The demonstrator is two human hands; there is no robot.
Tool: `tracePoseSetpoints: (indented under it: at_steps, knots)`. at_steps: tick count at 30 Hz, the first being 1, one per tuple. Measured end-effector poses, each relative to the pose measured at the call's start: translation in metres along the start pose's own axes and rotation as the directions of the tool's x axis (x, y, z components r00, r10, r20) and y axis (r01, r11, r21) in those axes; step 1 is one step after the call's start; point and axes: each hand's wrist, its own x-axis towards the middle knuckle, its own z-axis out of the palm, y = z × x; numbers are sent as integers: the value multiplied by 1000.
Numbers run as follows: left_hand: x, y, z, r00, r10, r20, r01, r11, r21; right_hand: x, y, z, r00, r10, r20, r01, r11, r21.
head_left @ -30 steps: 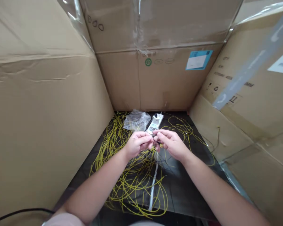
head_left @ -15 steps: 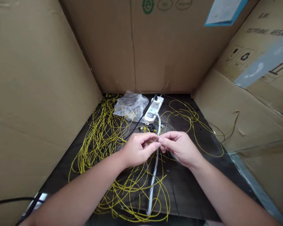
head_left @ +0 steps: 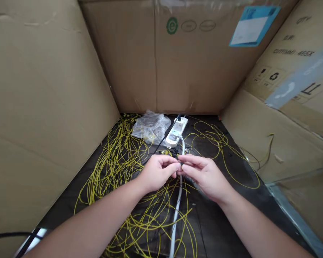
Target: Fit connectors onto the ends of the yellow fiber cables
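Observation:
My left hand (head_left: 159, 172) and my right hand (head_left: 205, 175) meet over the middle of the dark table, fingertips almost touching. Between them sits a tiny black piece (head_left: 181, 163), pinched by the fingers of both hands; its kind is too small to tell. Below the hands runs a thick white cable (head_left: 177, 211), leading up to a white power strip (head_left: 177, 132). Many thin yellow wires (head_left: 115, 161) lie in a tangle to the left and under my left forearm. Just beyond my fingertips are small black and yellow parts (head_left: 173, 152), partly hidden.
A crumpled clear plastic bag (head_left: 150, 127) lies left of the power strip. Loose yellow wire loops (head_left: 223, 143) spread at the right. Tall cardboard panels close in the left (head_left: 48, 107), back (head_left: 134, 71) and right (head_left: 258, 136). A black cord (head_left: 13, 234) crosses at lower left.
The view has tilted up, so the scene sits a little lower. My fingertips have shifted slightly apart, and the black piece now shows between them.

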Motion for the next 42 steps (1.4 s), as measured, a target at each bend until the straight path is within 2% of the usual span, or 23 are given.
tracePoseSetpoints:
  at_steps: [2, 5, 7, 9, 13, 19, 23, 27, 31, 34, 37, 40, 42]
  knots:
    - [-1, -1, 1, 998, 34, -43, -33, 999, 26, 1, -1, 2, 998, 59, -16, -57, 994, 95]
    - [-3, -3, 2, 989, 129, -77, -119, 986, 118, 1, -1, 4, 986, 153, 62, -164, 958, 236]
    - [-4, -3, 3, 983, 170, -66, -154, 968, 200, 2, 0, 5, 981, 174, 90, -192, 943, 271]
    - [-5, -2, 4, 986, 149, -76, -124, 957, 262, 3, 2, 6, 991, 132, 29, -135, 965, 226]
    - [-7, -1, 6, 988, 88, -127, -43, 945, 323, 4, 4, 7, 994, -21, -105, 23, 1000, 19]
    - [-7, 1, 3, 988, 152, 13, -146, 916, 374, 2, 0, 8, 981, -178, -71, 168, 977, -129]
    - [-7, 1, -2, 977, 201, 69, -211, 869, 447, 0, -2, 9, 974, -226, -34, 215, 956, -200]
    - [-4, -1, -5, 996, 75, 54, -89, 938, 335, 0, 0, 8, 964, -263, 30, 259, 916, -305]
    - [-3, -2, -4, 995, -60, 84, 55, 997, 60, 2, 2, 7, 942, -323, 86, 332, 871, -363]
    - [-3, 0, -3, 981, -161, 110, 178, 969, -172, 4, 2, 7, 892, -428, 148, 447, 780, -439]
    - [-2, 0, -4, 961, -254, 109, 276, 892, -358, 7, 0, 3, 802, -539, 257, 578, 593, -561]
    - [1, -1, -6, 959, -282, 37, 267, 850, -453, 16, -2, -6, 732, -609, 306, 614, 394, -684]
    - [1, -2, -5, 972, -234, 3, 213, 879, -426, 27, -1, -12, 716, -639, 283, 574, 307, -759]
